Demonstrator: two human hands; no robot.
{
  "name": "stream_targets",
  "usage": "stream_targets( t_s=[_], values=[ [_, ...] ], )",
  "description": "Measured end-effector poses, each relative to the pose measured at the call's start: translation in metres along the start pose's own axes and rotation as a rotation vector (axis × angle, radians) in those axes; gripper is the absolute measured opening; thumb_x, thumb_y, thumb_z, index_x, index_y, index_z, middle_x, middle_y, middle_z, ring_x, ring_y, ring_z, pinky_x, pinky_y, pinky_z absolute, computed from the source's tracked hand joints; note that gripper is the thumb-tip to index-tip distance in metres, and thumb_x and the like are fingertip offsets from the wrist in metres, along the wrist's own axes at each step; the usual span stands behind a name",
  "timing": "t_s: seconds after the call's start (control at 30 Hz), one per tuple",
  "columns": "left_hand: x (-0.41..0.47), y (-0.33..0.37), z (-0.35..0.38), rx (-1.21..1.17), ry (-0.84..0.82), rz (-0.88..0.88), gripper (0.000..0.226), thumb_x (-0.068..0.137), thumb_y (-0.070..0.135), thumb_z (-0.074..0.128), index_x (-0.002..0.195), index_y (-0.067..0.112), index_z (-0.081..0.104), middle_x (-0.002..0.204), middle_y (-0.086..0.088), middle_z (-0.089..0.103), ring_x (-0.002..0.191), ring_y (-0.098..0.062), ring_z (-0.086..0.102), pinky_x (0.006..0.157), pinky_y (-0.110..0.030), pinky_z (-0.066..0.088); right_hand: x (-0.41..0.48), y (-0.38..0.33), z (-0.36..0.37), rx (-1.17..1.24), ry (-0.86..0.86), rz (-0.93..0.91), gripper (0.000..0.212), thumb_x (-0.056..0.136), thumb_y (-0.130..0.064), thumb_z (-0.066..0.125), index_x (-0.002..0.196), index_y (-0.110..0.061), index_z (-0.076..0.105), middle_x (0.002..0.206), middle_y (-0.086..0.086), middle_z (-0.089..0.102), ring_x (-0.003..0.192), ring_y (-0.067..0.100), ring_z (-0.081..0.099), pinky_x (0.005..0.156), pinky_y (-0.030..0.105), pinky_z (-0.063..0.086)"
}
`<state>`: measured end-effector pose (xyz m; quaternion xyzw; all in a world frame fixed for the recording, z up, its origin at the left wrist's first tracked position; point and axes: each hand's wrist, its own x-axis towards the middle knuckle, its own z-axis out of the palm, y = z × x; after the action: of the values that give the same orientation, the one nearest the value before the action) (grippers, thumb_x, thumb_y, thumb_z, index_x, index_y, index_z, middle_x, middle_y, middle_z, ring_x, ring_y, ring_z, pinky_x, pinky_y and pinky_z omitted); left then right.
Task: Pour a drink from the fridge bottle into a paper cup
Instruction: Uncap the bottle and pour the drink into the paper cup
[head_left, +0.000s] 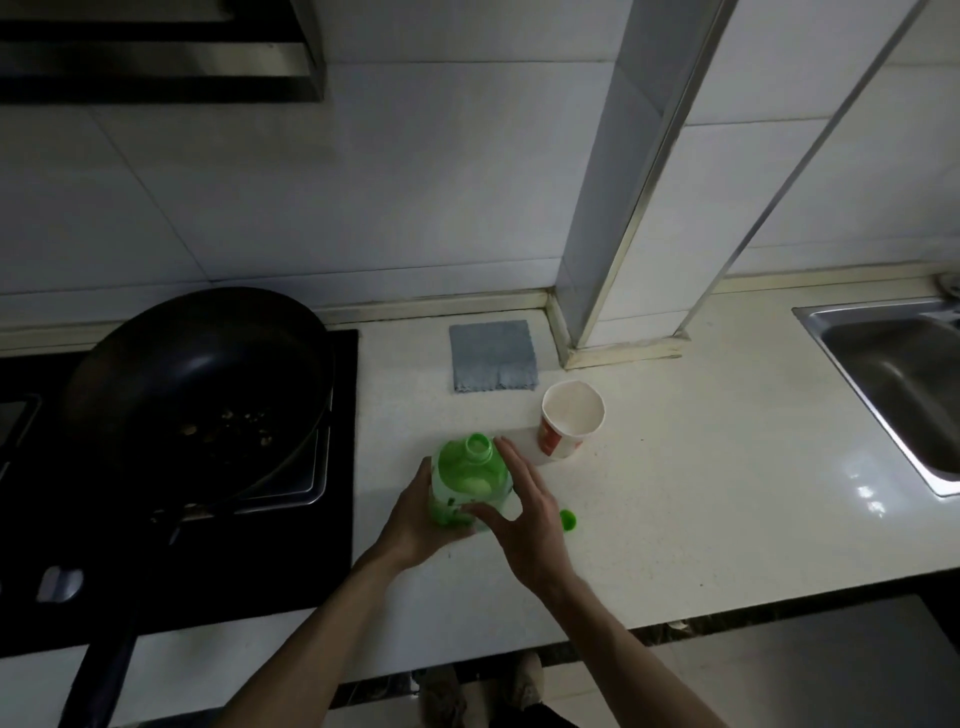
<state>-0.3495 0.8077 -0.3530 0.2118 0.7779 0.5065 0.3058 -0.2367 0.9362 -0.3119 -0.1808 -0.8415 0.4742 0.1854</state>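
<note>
A green plastic bottle (467, 475) stands upright on the white counter (675, 519), its neck uncapped. My left hand (415, 519) grips the bottle's lower left side. On the bottle's right side lies my right hand (522, 512), fingers stretched along it and thumb across the front. The bottle's green cap (568, 519) lies on the counter just right of that hand. A paper cup (571, 418) with a red print stands upright and looks empty, a short way behind and to the right of the bottle.
A black wok (197, 379) with food bits sits on the dark hob (332, 519) at left, its handle pointing toward me. A grey cloth (493, 356) lies behind the cup. A steel sink (893, 379) is at far right, a tiled pillar (623, 208) behind.
</note>
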Motion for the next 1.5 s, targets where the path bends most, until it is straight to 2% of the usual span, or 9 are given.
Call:
stream_targets(
  t_s=[0.13,0.3,0.37,0.47,0.63,0.73,0.97,1.27,1.5],
  values=[
    [-0.001,0.029,-0.020,-0.027,-0.032,0.074,0.085,0.045,0.033,0.093,0.119,0.037,0.050,0.117,0.012,0.064,0.107,-0.001,0.062,0.081,-0.021,0.056,0.004,-0.018,-0.009,0.093,0.116,-0.057,0.079,0.078,-0.017,0.079,0.146,-0.020,0.037,0.151,0.003,0.044,0.139,0.016,0.041,0.105,0.043,0.048],
    [0.009,0.058,-0.035,-0.022,-0.066,0.133,0.078,0.055,0.001,0.092,0.119,0.024,0.053,0.107,0.016,0.064,0.092,0.011,0.060,0.068,-0.008,0.049,0.017,-0.037,-0.024,0.285,0.205,-0.041,0.078,0.077,-0.010,0.078,0.140,-0.032,0.037,0.137,-0.027,0.048,0.128,-0.001,0.049,0.093,0.022,0.053],
    [0.013,0.070,-0.038,-0.003,-0.033,0.138,0.085,0.053,0.000,0.093,0.126,0.018,0.053,0.114,0.005,0.061,0.095,0.009,0.060,0.072,-0.010,0.050,0.024,-0.038,-0.030,0.366,0.202,-0.010,0.075,0.078,-0.014,0.076,0.141,-0.031,0.037,0.135,-0.012,0.051,0.126,0.009,0.053,0.091,0.029,0.056],
    [0.019,0.086,-0.039,0.050,0.015,0.124,0.095,0.051,0.002,0.094,0.134,0.018,0.050,0.123,-0.004,0.057,0.112,-0.014,0.060,0.089,-0.034,0.055,0.033,-0.036,-0.040,0.481,0.191,0.025,0.069,0.083,-0.007,0.072,0.140,-0.025,0.037,0.130,0.002,0.057,0.119,0.018,0.060,0.086,0.035,0.058],
    [0.033,0.108,-0.033,0.395,-0.003,0.109,0.096,0.053,0.024,0.092,0.137,0.028,0.046,0.118,0.002,0.054,0.107,-0.018,0.057,0.090,-0.038,0.052,0.042,-0.022,-0.044,0.614,0.049,0.136,0.067,0.096,-0.005,0.053,0.150,-0.019,0.017,0.138,0.017,0.049,0.126,0.029,0.053,0.099,0.054,0.050],
    [0.038,0.115,-0.029,0.536,0.014,0.072,0.098,0.057,0.030,0.089,0.142,0.030,0.040,0.121,0.003,0.051,0.112,-0.024,0.052,0.094,-0.044,0.049,0.042,-0.016,-0.043,0.641,-0.001,0.202,0.072,0.098,-0.009,0.054,0.152,-0.023,0.009,0.140,0.014,0.048,0.129,0.026,0.052,0.104,0.052,0.047],
    [0.038,0.122,-0.026,0.705,0.041,0.002,0.088,0.063,0.030,0.083,0.139,0.034,0.039,0.120,0.005,0.048,0.113,-0.029,0.042,0.087,-0.042,0.048,0.048,-0.006,-0.027,0.793,0.020,0.347,0.079,0.092,-0.012,0.065,0.151,-0.029,0.014,0.137,0.006,0.055,0.124,0.019,0.058,0.102,0.045,0.049],
    [0.039,0.122,-0.027,0.856,0.058,-0.044,0.083,0.066,0.033,0.081,0.136,0.033,0.039,0.123,0.002,0.046,0.119,-0.029,0.044,0.093,-0.044,0.046,0.053,-0.003,-0.004,0.939,0.083,0.450,0.075,0.080,-0.022,0.080,0.133,-0.047,0.034,0.134,0.002,0.056,0.121,0.017,0.059,0.103,0.043,0.049],
    [0.042,0.123,-0.026,0.941,0.055,-0.096,0.083,0.066,0.031,0.078,0.138,0.032,0.036,0.124,0.000,0.046,0.119,-0.031,0.044,0.092,-0.047,0.048,0.058,0.001,-0.001,1.013,0.056,0.494,0.081,0.077,-0.027,0.081,0.142,-0.033,0.032,0.134,0.003,0.058,0.122,0.021,0.059,0.102,0.048,0.049]
  ],
)
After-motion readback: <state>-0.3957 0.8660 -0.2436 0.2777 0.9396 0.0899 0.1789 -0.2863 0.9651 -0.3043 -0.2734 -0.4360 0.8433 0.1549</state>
